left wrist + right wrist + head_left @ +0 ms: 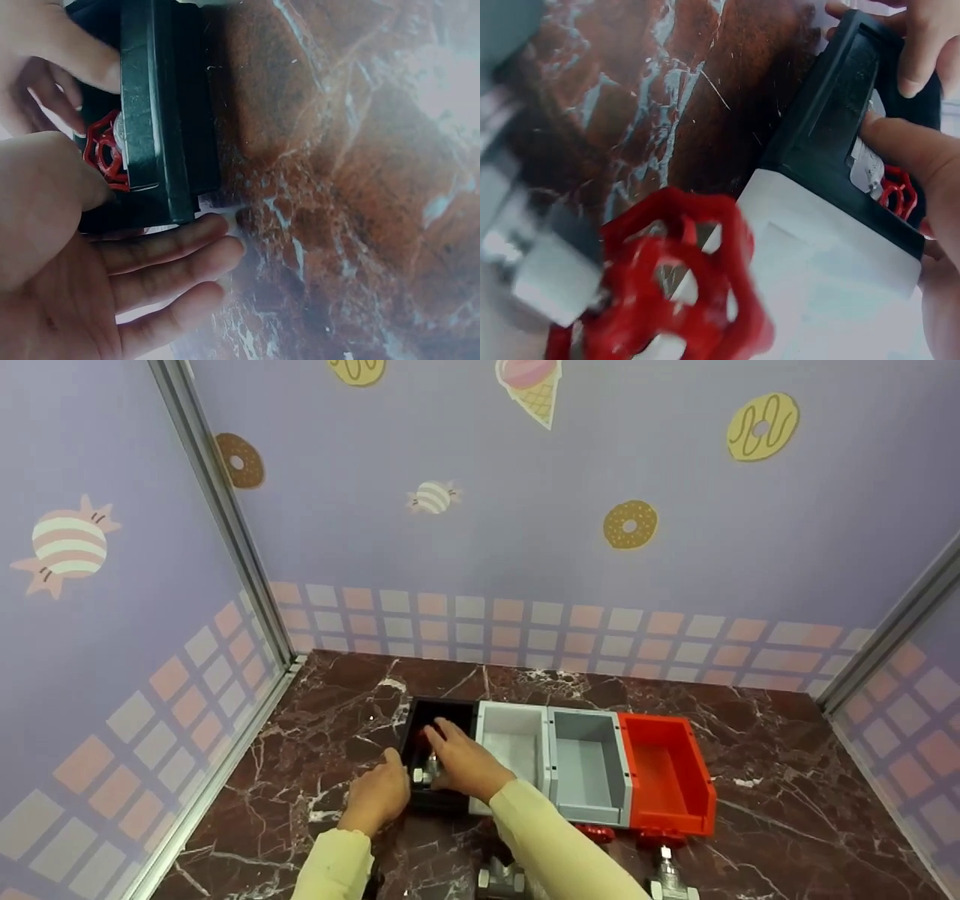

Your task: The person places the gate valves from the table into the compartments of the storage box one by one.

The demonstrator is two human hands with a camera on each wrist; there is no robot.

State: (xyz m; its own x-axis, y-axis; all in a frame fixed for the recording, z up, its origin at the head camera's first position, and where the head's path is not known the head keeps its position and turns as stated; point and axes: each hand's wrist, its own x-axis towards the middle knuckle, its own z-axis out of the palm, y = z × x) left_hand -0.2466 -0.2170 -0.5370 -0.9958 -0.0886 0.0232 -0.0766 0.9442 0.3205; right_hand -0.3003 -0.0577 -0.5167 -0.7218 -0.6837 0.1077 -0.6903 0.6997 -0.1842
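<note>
Head view, and we're right on the grip: our right hand [469,761] has thumb and fingers about a valve [426,774], down in the near part of the black bin [439,804], at the left end of the row. Over on the right wrist camera, the thumb lies on the metal body [866,169], just beside the red handwheel [900,196]; how firmly it presses, we can't tell. Our left hand [379,789] holds the bin's left wall, thumb over the rim, fingers outside.

How will this piece handle? We'd call it heavy for its size, rigid, hardly fragile, and perhaps slick on the bare metal. Our pick for a hold is round the body, close to the weight; the spoked wheel gives purchase but might turn.

Moving out to the right: white bin [514,742], gray bin [589,765], red bin [664,765]. Nearer us on the marbled tabletop [345,712], another valve [669,877] lies before the red one, and more metal fittings [501,879] sit near the right sleeve [559,847].
</note>
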